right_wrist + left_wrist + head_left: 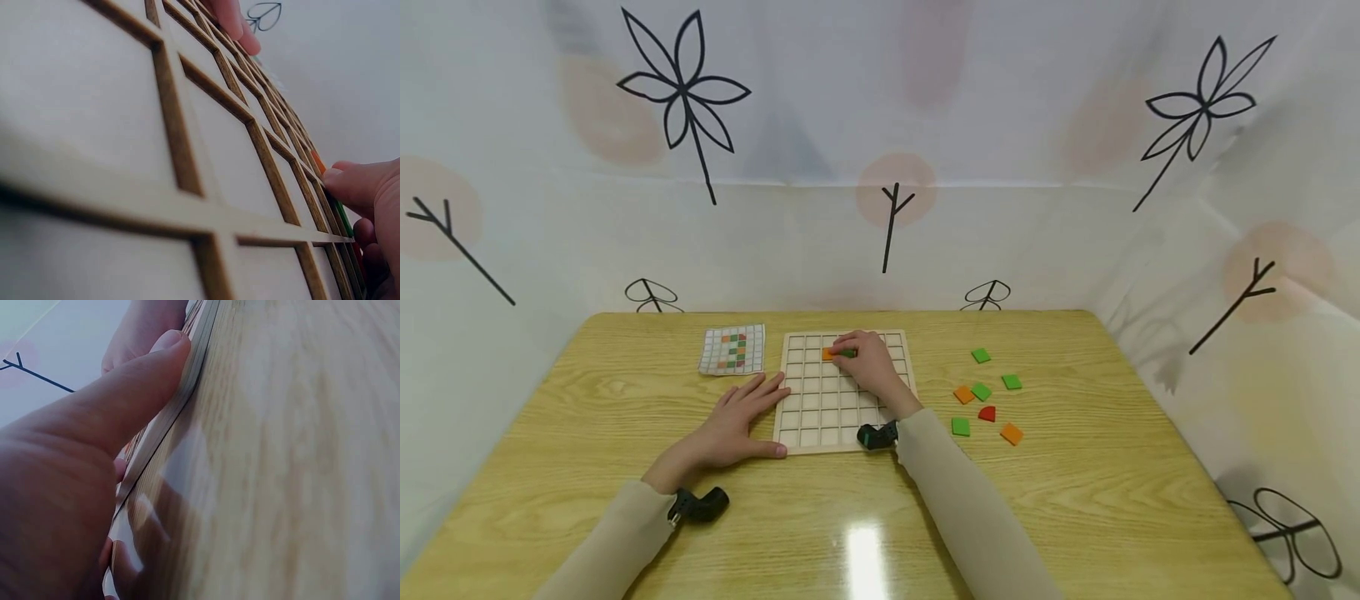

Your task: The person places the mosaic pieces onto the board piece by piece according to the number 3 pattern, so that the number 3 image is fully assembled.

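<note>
Head view: A person works at a wood-grain table (790, 517), the left hand (741, 423) spread wide against the near-left side of a gridded wooden board (811, 402), its fingertips and thumb at the edge. Thumb and bent fingers of the right hand (871, 367) close about a green tile (849, 353) in an upper row, just beside an orange tile (827, 354); how firm the hold is cannot be told. A pattern card (715, 350) lies to the left of the board. To the right are scattered four loose green tiles (981, 355), two loose orange tiles (1012, 433) and a round-edged red piece (987, 413).

Left wrist view: The left thumb reaches to the board's thin edge, low over the table. The board looks light and stiff, likely to slide on the smooth surface unless steadied by its rim, as here.

Right wrist view: Raised ridges frame each cell, with orange and green at the right thumb and a red sliver (358, 253) mostly hidden by the fingers. The tiles appear small, rigid and light, perhaps slick-faced; opposite edges seem the best place for a fingertip pinch.
</note>
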Motion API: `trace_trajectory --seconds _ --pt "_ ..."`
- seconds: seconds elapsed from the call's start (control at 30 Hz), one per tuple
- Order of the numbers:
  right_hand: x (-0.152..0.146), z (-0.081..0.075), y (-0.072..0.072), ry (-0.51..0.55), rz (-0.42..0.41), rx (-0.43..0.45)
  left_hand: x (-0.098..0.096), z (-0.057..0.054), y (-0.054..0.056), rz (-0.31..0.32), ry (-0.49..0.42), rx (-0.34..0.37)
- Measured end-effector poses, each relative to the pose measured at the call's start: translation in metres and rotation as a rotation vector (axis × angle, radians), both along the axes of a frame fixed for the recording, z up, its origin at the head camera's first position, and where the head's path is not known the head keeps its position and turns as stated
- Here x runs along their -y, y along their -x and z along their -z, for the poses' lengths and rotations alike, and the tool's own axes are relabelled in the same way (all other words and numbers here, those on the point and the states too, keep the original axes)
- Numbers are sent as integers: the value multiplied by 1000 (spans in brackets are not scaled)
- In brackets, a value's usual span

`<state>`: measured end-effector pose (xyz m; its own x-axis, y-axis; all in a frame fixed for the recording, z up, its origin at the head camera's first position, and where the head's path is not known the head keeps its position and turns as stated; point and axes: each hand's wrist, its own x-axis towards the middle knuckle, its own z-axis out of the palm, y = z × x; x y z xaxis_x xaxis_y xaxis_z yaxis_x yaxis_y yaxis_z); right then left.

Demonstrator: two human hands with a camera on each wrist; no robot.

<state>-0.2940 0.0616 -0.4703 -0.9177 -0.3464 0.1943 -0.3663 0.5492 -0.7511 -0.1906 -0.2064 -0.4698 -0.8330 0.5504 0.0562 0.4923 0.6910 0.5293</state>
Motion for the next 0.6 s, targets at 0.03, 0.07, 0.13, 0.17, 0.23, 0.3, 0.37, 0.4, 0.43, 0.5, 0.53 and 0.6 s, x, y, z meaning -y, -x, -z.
trace_trajectory --seconds 0.03,0.07,0.13,0.17,0.23,0.3,0.37,0.4,0.43,0.5,0.53,0.6 --pt "0 0 0 -1 0 1 0 0 0 0 0 1" --pt "0 0 0 -5 1 0 0 0 0 0 0 1" --pt "0 0 0 -11 0 2 0 0 0 0 2 1" --pt "0 1 0 -13 -1 4 0 0 0 0 1 1" --pt "0 1 0 -16 -2 6 0 0 0 0 -2 1" --pt "0 0 0 -19 -5 2 0 0 0 0 -4 -1" --pt "0 0 -1 -24 -5 -2 0 1 0 0 -5 -2" --pt "0 -1 -1 -29 -6 -6 0 1 0 0 -5 -2" --pt "0 -1 -1 -32 -8 -10 1 1 0 -2 -3 -2" --pt "1 -2 -1 -41 -9 -23 1 2 1 -3 0 -4" --pt "1 -2 -1 -40 -10 -23 1 2 1 -3 2 -5" --pt "0 -3 -1 -16 -6 -10 1 3 1 -1 3 -5"
